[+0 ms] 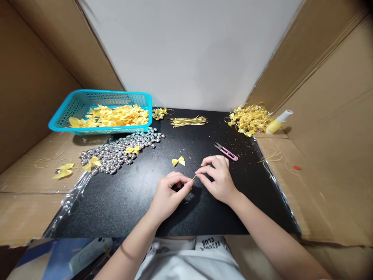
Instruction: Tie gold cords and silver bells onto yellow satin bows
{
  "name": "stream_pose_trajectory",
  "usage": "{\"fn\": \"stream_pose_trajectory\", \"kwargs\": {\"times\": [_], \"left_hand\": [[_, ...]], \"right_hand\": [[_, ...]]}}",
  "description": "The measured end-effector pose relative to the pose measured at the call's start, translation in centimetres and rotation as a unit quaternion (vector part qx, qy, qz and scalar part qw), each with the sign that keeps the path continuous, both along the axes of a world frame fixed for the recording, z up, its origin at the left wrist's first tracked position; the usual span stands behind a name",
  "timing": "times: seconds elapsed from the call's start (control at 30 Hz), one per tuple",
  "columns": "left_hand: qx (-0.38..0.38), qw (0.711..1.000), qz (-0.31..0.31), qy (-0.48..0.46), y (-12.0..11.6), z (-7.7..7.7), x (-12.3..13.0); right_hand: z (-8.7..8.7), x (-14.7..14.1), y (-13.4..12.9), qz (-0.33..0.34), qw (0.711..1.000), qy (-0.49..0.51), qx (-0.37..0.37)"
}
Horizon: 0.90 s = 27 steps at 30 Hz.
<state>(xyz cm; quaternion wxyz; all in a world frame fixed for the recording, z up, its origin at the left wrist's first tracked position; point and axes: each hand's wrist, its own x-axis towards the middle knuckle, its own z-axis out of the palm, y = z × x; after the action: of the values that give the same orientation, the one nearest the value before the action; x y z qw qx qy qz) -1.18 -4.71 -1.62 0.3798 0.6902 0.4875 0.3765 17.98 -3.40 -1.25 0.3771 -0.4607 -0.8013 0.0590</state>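
Near the middle of the black table, my left hand (174, 191) pinches one end of a short gold cord (194, 177) between thumb and forefinger. My right hand (217, 178) pinches the same cord a little further right, its fingertips almost touching the left ones. A thin dark line runs by the right fingertips; I cannot make out what it is. Just beyond my hands lies a single yellow bow (178, 161). Pink-handled thread snips (226, 151) rest past my right hand, blades pointing away to the left.
A turquoise basket (100, 129) of yellow bows stands back left, with silver beads (116, 151) spread before it. Gold cords (189, 121) lie at the back. Finished-looking bow pieces (250, 118) are heaped back right beside a yellow bottle (276, 123). Cardboard walls (329, 116) flank the table.
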Motion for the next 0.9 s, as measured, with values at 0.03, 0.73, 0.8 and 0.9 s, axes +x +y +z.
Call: {"fn": "stream_pose_trajectory", "kwargs": {"times": [0.03, 0.73, 0.8, 0.9], "left_hand": [[-0.005, 1.000, -0.004, -0.004, 0.0, 0.1, 0.0], [-0.115, 0.981, 0.032, -0.154, 0.3, 0.2, -0.1], [-0.113, 0.981, 0.031, -0.154, 0.3, 0.2, -0.1], [-0.089, 0.988, 0.034, -0.122, 0.2, 0.1, 0.0]], "right_hand": [[0.1, 0.0, 0.0, 0.001, 1.000, -0.002, -0.005], [-0.1, -1.5, -1.0, 0.051, 0.990, 0.032, -0.130], [-0.1, -1.5, -1.0, 0.053, 0.990, 0.031, -0.130], [-0.1, -1.5, -1.1, 0.049, 0.992, 0.029, -0.114]]}}
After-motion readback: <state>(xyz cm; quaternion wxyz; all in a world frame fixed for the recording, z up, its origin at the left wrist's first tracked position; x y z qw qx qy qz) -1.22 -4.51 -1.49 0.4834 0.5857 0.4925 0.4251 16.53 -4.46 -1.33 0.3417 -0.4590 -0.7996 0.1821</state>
